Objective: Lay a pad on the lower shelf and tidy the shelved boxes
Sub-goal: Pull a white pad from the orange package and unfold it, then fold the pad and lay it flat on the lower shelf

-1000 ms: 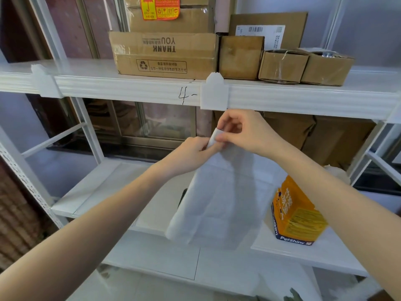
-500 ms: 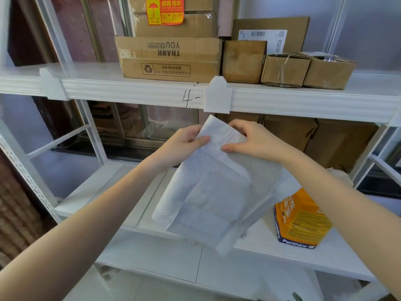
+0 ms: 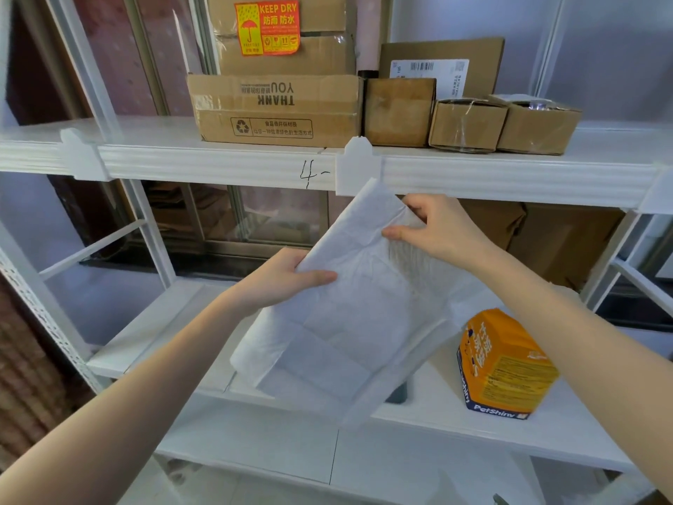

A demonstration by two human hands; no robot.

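A white folded pad (image 3: 349, 322) hangs tilted in the air in front of the lower shelf (image 3: 153, 344). My left hand (image 3: 287, 278) grips its left edge, thumb on top. My right hand (image 3: 437, 227) pinches a layer near its upper right corner, partly peeled back. On the upper shelf (image 3: 218, 165) stand several cardboard boxes: a wide "THANK YOU" box (image 3: 276, 111), a taller "KEEP DRY" box (image 3: 284, 31) behind it, and small boxes (image 3: 469, 123) to the right. The pad hides part of the lower shelf.
An orange "PetShiny" pack (image 3: 502, 366) lies on the lower shelf at right. A dark object (image 3: 397, 395) peeks out under the pad. More brown boxes (image 3: 546, 242) stand at the back right of the lower shelf. White uprights (image 3: 145, 227) frame the left side.
The pad has unfolded wider and tilted to the left. My hands have drawn apart, the left one sliding down its left edge, the right staying near the top corner.
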